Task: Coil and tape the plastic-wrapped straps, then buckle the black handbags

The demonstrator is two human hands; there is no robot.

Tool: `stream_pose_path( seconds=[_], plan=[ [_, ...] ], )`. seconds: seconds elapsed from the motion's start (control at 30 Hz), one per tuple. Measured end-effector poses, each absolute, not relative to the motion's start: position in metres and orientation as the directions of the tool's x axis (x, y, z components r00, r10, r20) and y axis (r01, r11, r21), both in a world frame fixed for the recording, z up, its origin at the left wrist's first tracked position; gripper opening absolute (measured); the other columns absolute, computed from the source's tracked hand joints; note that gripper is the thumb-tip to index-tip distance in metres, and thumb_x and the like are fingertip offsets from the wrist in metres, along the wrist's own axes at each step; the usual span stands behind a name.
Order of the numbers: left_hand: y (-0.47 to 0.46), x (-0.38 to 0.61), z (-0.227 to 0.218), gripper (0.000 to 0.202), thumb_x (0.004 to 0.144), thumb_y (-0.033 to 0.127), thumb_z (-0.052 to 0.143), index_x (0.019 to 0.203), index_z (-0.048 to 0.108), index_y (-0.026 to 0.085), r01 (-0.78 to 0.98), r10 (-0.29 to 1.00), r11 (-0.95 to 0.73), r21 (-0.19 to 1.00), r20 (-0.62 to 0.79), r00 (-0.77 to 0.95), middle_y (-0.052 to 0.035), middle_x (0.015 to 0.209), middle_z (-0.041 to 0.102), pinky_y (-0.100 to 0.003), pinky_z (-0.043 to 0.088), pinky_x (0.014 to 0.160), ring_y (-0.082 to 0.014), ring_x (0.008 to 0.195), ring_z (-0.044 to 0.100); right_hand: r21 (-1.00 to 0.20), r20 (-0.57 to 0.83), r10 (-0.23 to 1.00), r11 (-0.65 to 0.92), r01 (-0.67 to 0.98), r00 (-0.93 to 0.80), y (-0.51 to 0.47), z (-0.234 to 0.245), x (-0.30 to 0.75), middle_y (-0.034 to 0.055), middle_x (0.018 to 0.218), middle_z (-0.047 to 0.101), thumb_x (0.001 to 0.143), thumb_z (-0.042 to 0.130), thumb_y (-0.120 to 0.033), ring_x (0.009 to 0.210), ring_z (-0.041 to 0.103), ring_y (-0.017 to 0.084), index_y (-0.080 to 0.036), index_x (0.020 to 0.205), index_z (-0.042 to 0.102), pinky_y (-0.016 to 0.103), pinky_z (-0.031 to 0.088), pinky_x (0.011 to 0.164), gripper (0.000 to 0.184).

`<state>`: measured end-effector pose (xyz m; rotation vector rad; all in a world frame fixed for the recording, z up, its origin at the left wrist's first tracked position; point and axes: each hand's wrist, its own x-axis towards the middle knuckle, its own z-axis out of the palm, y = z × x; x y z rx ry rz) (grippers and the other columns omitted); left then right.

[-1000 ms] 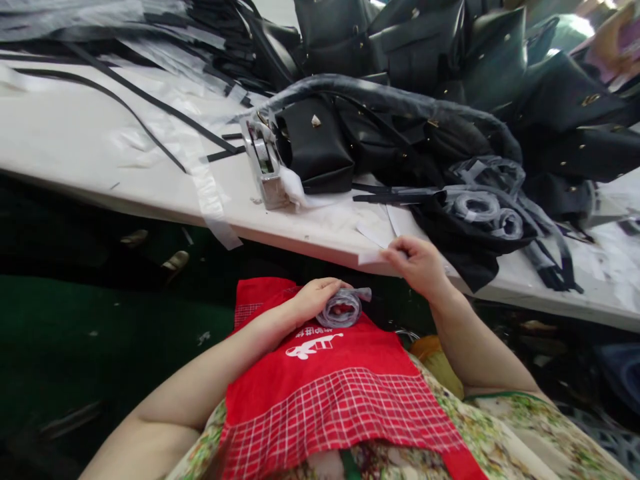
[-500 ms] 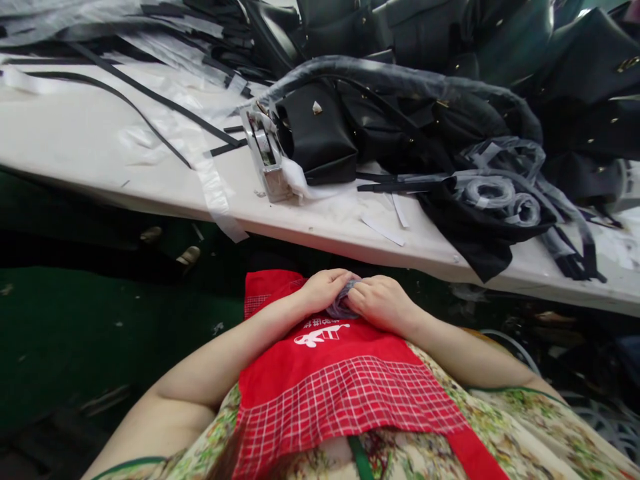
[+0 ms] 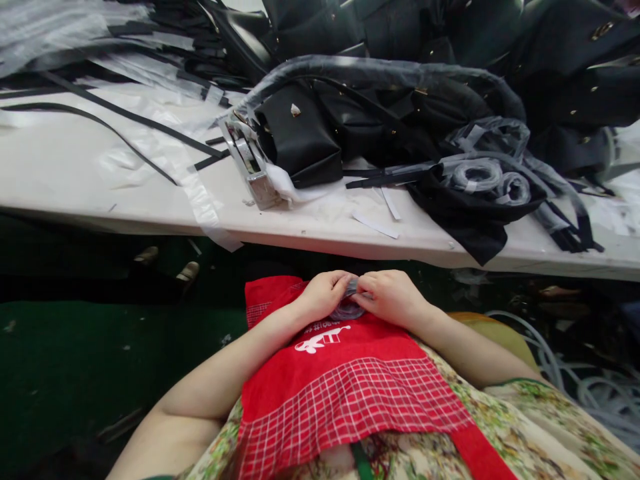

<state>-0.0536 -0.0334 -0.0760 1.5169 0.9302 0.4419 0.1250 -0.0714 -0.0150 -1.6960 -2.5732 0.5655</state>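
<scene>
Both my hands rest together on a red apron (image 3: 345, 380) over my lap, below the table's front edge. My left hand (image 3: 323, 295) and my right hand (image 3: 393, 297) are both closed around a small grey coiled strap wrapped in plastic (image 3: 349, 308), which is mostly hidden between the fingers. Fingertips of both hands pinch at its top.
A white table (image 3: 65, 160) runs across above my hands. On it lie black handbags (image 3: 300, 143), a metal tape dispenser (image 3: 250, 167), several wrapped strap coils (image 3: 475, 177) on black cloth, paper slips (image 3: 375, 225) and long black straps (image 3: 125, 117). Dark green floor lies to the left.
My right hand came down from the table edge, where it touched a paper slip, to join my left hand on the coil. The view shifted slightly.
</scene>
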Motion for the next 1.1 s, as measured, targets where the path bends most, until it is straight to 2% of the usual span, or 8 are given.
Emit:
stream_pose_path(
  seconds=[0.17,0.27,0.37,0.5,0.63,0.8,0.97,1.1],
  plan=[
    [-0.036,-0.058,-0.065,0.033,0.091,0.029,0.045,0.100,0.073,0.015,0.265,0.737,0.015,0.964,-0.189,0.648,-0.0070,0.095,0.075,-0.028,0.052,0.080,-0.0201,0.087,0.068,-0.765,-0.210,0.895,0.101,0.636,-0.394,-0.054,-0.015,0.137,-0.0013,0.070,0.069,0.081,0.068,-0.033,0.062,0.061,0.011,-0.019,0.079,0.070,0.021,0.042,0.059,0.014],
    [-0.038,-0.059,-0.056,0.026,0.086,0.022,0.049,0.095,0.072,0.014,0.262,0.728,-0.071,0.962,-0.130,0.673,-0.0060,0.091,0.073,-0.027,0.051,0.077,-0.0187,0.084,0.067,-0.882,-0.172,0.935,-0.006,0.471,-0.309,-0.050,-0.023,0.138,-0.0003,0.068,0.069,0.078,0.071,-0.036,0.060,0.060,0.011,-0.017,0.074,0.069,0.021,0.045,0.057,0.019],
    [-0.043,-0.059,-0.053,0.022,0.082,0.020,0.052,0.089,0.072,0.015,0.306,0.747,-0.158,0.939,-0.090,0.659,-0.0048,0.085,0.072,-0.026,0.050,0.075,-0.0172,0.079,0.065,-0.921,-0.169,0.964,-0.080,0.380,-0.206,-0.055,-0.038,0.133,-0.0005,0.062,0.065,0.073,0.075,-0.040,0.054,0.055,0.010,-0.017,0.071,0.067,0.021,0.043,0.052,0.025],
    [-0.049,-0.058,-0.053,0.022,0.083,0.033,0.062,0.091,0.072,0.015,0.368,0.755,-0.216,0.904,-0.084,0.651,-0.0049,0.082,0.070,-0.026,0.049,0.070,-0.0165,0.073,0.063,-0.937,-0.228,0.962,-0.175,0.301,-0.153,-0.061,-0.051,0.130,-0.0020,0.056,0.061,0.072,0.076,-0.044,0.049,0.050,0.009,-0.016,0.070,0.065,0.021,0.039,0.047,0.030],
    [-0.054,-0.056,-0.048,0.019,0.087,0.028,0.057,0.093,0.073,0.019,0.331,0.726,-0.292,0.898,-0.017,0.687,-0.0054,0.087,0.072,-0.027,0.050,0.076,-0.0169,0.079,0.065,-0.906,-0.307,0.951,-0.283,0.314,-0.027,-0.056,-0.056,0.135,0.0008,0.065,0.064,0.083,0.061,-0.049,0.057,0.056,0.012,-0.016,0.075,0.063,0.023,0.045,0.055,0.034],
    [-0.059,-0.056,-0.042,0.020,0.088,0.025,0.056,0.098,0.072,0.022,0.277,0.685,-0.387,0.879,0.074,0.724,-0.0064,0.096,0.073,-0.032,0.051,0.088,-0.0200,0.092,0.066,-0.856,-0.514,0.802,-0.461,0.234,-0.303,-0.048,-0.059,0.137,0.0044,0.082,0.069,0.082,0.062,-0.045,0.072,0.063,0.015,-0.014,0.091,0.067,0.026,0.049,0.066,0.032],
    [-0.061,-0.060,-0.042,0.024,0.092,0.027,0.053,0.105,0.073,0.023,0.288,0.747,-0.388,0.876,0.116,0.654,-0.0091,0.111,0.064,-0.030,0.050,0.092,-0.0191,0.105,0.061,-0.900,-0.436,0.883,-0.430,0.074,-0.171,-0.056,-0.052,0.129,-0.0003,0.068,0.065,0.074,0.071,-0.041,0.058,0.057,0.011,-0.015,0.079,0.063,0.023,0.045,0.056,0.028],
    [-0.058,-0.059,-0.051,0.024,0.091,0.031,0.055,0.081,0.074,0.021,0.376,0.858,-0.245,0.894,0.020,0.513,-0.0077,0.100,0.061,-0.030,0.049,0.087,-0.0193,0.100,0.060,-0.941,-0.305,0.949,-0.288,0.177,-0.078,-0.062,-0.050,0.127,0.0023,0.076,0.070,0.076,0.069,-0.037,0.069,0.062,0.014,-0.016,0.079,0.068,0.027,0.049,0.067,0.021]
  ],
)
